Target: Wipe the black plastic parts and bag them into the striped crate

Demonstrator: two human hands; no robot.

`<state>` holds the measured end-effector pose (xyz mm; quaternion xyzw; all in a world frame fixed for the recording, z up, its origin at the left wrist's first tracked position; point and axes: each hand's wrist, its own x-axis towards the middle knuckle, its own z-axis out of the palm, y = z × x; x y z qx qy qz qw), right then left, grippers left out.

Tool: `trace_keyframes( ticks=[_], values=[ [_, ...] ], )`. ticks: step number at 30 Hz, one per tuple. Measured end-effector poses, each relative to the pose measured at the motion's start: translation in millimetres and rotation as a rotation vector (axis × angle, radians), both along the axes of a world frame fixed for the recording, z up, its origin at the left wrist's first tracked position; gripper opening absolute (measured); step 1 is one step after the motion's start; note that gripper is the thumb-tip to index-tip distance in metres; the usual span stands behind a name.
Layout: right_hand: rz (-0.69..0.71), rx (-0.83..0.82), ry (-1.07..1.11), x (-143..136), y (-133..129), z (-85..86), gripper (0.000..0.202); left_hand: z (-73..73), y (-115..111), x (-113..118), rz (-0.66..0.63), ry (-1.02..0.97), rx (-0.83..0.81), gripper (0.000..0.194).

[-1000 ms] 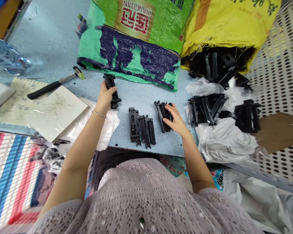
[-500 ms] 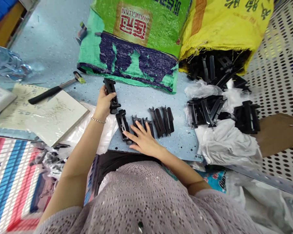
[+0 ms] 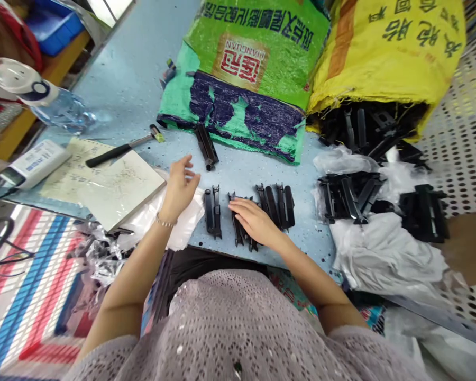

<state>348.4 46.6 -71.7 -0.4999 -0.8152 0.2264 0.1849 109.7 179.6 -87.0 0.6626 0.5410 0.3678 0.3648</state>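
While the left hand [image 3: 182,185] is hanging empty before the green sack [image 3: 287,50], the right hand [image 3: 257,219] is covering black parts [image 3: 237,233] likewise before it, whether gripping I can't tell; a sideways nudge could be skewing their row.

In the near row you had six black bars [image 3: 209,211] clear of your right hand [image 3: 256,219]: two left, four right. Far off were two sacks [image 3: 285,66]; at left, one hammer [image 3: 109,155], one bottle [image 3: 65,110].

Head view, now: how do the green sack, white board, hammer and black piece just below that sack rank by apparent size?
Largest to smallest:
1. Green sack
2. White board
3. Hammer
4. Black piece
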Motion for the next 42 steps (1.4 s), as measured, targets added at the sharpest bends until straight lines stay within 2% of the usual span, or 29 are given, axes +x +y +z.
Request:
trace_keyframes(
  ticks=[3,6,9,11,14,17,20,23,25,26,28,30,32,35,38,40,42],
  values=[
    [0.203,0.114,-0.046,-20.4,35.0,-1.6,0.043,11.4,-60.4,-30.0,0.056,0.187,0.001,0.031],
    [0.427,0.179,-0.188,-47.6,77.4,-9.5,0.034,1.4,-98.4,-41.1,0.058,0.329,0.037,0.022],
    [0.553,0.19,-0.314,-54.0,110.0,-6.9,0.024,-18.7,-109.3,-40.1,0.033,0.357,0.103,0.018],
    [0.527,0.19,-0.312,-40.7,118.1,5.1,0.024,-27.5,-105.0,-41.5,0.049,0.317,0.087,0.012],
    [0.278,0.125,-0.163,-9.3,105.3,28.3,0.031,-26.4,-93.4,-53.6,0.083,0.183,-0.057,0.015],
    [0.024,-0.073,0.17,3.8,72.1,39.0,0.032,-17.5,-87.1,-71.4,0.109,0.025,-0.228,0.022],
    [-0.129,-0.424,0.628,-22.0,39.2,29.0,0.034,-15.2,-86.7,-81.8,0.116,-0.105,-0.34,0.024],
    [-0.167,-0.848,1.019,-73.3,25.4,7.0,0.038,-19.1,-88.8,-81.5,0.153,-0.215,-0.39,0.02],
    [-0.181,-1.039,1.168,-105.2,27.1,-7.4,0.041,-19.5,-91.5,-80.9,0.159,-0.204,-0.314,0.013],
    [-0.223,-1.084,1.218,-117.0,29.3,-13.1,0.041,-18.1,-93.4,-81.9,0.137,-0.144,-0.235,0.007],
    [-0.36,-1.083,1.285,-129.1,31.7,-20.0,0.038,-12.6,-97.6,-87.0,0.054,0.072,-0.043,0.015],
    [-0.451,-1.023,1.343,-126.6,27.5,-21.6,0.032,-6.0,-100.8,-94.1,-0.044,0.322,0.09,0.028],
    [-0.384,-1.068,1.389,-115.1,16.3,-21.1,0.028,-1.1,-100.7,-100.6,-0.115,0.469,0.122,0.034],
    [-0.148,-1.417,1.396,-99.5,-4.4,-26.0,0.028,1.0,-95.5,-107.0,-0.09,0.483,0.126,0.04],
    [-0.092,-1.719,1.48,-98.7,-15.5,-41.3,0.03,1.2,-96.7,-108.8,-0.004,0.43,0.191,0.045],
    [-0.121,-1.766,1.557,-104.1,-14.7,-51.8,0.036,2.4,-107.8,-104.6,-0.035,0.414,0.268,0.05],
    [-0.173,-1.661,1.558,-110.2,-10.1,-57.8,0.036,4.3,-126.0,-93.9,-0.155,0.405,0.359,0.056]
  ],
)
